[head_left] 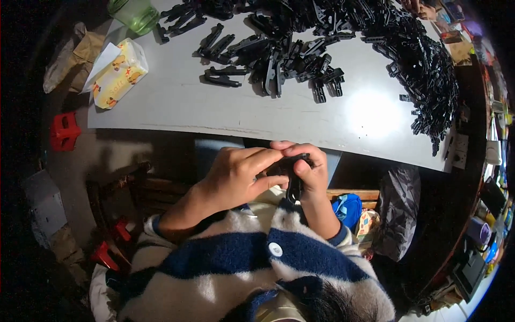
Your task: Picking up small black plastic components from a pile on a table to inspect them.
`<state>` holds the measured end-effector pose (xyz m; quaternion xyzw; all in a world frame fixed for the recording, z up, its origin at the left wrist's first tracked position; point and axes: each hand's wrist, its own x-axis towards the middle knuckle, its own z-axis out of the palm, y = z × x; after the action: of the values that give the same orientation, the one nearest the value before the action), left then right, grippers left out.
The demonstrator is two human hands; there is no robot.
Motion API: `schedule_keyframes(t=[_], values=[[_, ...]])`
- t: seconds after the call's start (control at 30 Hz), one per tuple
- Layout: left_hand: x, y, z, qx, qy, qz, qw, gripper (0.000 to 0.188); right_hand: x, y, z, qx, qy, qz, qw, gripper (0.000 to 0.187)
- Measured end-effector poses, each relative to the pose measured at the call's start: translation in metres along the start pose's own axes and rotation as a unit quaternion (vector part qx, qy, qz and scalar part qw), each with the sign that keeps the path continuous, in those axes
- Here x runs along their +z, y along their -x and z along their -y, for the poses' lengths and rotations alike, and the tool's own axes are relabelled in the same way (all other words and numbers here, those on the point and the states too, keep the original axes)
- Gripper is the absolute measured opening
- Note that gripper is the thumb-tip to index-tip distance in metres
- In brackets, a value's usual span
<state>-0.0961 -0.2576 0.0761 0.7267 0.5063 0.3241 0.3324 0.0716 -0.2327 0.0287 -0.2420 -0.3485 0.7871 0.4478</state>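
We hold one black part (pixel 292 172) in both hands, below table (pixel 177 102) edge, over lap
Left hand (pixel 236 174) wraps part from left, fingers closed on it; right hand (pixel 311 169) pinches its right end, thumb on top
Step looks like fitting or pressing part together; next move likely needs firm squeeze, steady grip
Counts: parts on table too many to count, heaped; one tissue pack (pixel 118 72); one green cup (pixel 137 13)

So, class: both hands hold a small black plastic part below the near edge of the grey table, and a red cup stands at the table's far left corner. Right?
Not quite. The cup is green, not red, as the head view shows. The rest holds: left hand and right hand grip the black part below the near edge of the table.
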Motion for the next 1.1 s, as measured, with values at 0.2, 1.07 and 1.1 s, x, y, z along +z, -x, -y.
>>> schedule_keyframes(t=[0.2,1.07,1.1], values=[[-0.016,-0.006,0.044,-0.083,-0.131,-0.064,0.986,0.038,-0.024,0.003,-0.007,-0.057,0.403,-0.001,0.913,0.031],[-0.005,-0.017,0.055,-0.222,0.11,-0.113,0.962,0.02,-0.007,-0.027,0.022,-0.001,0.229,-0.095,0.969,0.013],[0.0,-0.02,0.042,-0.191,0.153,-0.122,0.962,0.021,0.001,-0.026,0.022,0.02,0.227,-0.079,0.97,0.015]])
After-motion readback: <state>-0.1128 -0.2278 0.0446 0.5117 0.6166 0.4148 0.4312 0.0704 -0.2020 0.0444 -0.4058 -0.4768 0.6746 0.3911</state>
